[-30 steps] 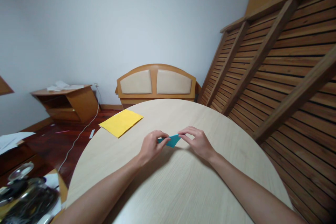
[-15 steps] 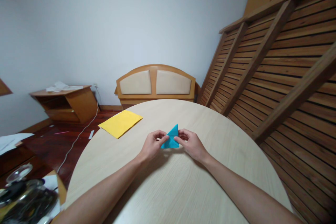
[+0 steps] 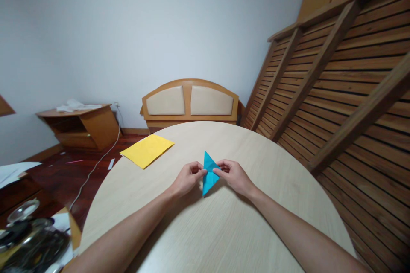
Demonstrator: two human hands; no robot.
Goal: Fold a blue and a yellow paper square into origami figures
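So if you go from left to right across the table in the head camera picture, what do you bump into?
yellow paper → left hand → blue folded paper → right hand, all on the round table.

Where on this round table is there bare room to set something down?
Bare top lies right of the right hand toward the table rim, and near, between the forearms. It is crowded mid-table, where both hands pinch the blue paper; yellow paper covers the far-left edge.

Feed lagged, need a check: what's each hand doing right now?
Left hand: closed, pinching the blue folded paper.
Right hand: closed, pinching the same paper from the other side.
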